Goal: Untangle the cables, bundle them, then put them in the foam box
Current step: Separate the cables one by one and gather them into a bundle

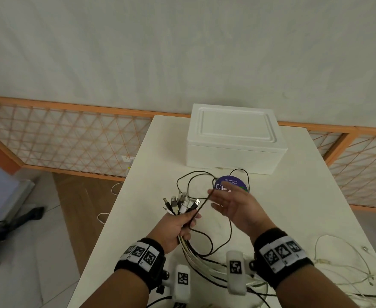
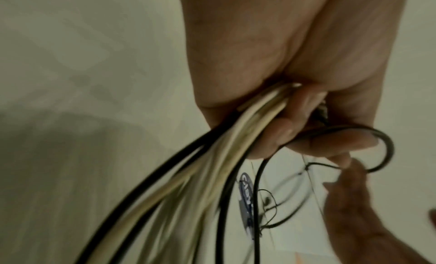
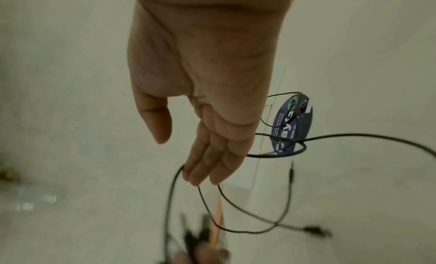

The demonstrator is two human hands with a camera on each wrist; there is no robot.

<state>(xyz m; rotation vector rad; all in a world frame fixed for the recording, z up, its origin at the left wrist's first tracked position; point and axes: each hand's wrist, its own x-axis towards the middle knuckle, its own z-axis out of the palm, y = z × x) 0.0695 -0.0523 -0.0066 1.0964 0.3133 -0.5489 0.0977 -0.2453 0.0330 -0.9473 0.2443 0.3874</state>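
My left hand [image 1: 180, 227] grips a bundle of black and white cables [image 1: 180, 204], their plugs fanned out above the fist. In the left wrist view the same cables [image 2: 226, 141] run out under the curled fingers [image 2: 280, 131]. My right hand [image 1: 233, 205] hovers open beside it, fingers straight, with a thin black cable [image 1: 202, 204] running across its fingertips [image 3: 202, 173]. Loose black loops [image 1: 193, 178] lie on the white table [image 1: 151, 174]. The white foam box [image 1: 233, 138] stands behind with its lid on.
A round dark blue sticker [image 1: 229, 184] lies on the table under my right hand. More white cables [image 1: 347, 263] lie tangled at the near right. An orange lattice railing [image 1: 71, 134] runs behind the table, and the floor drops away on the left.
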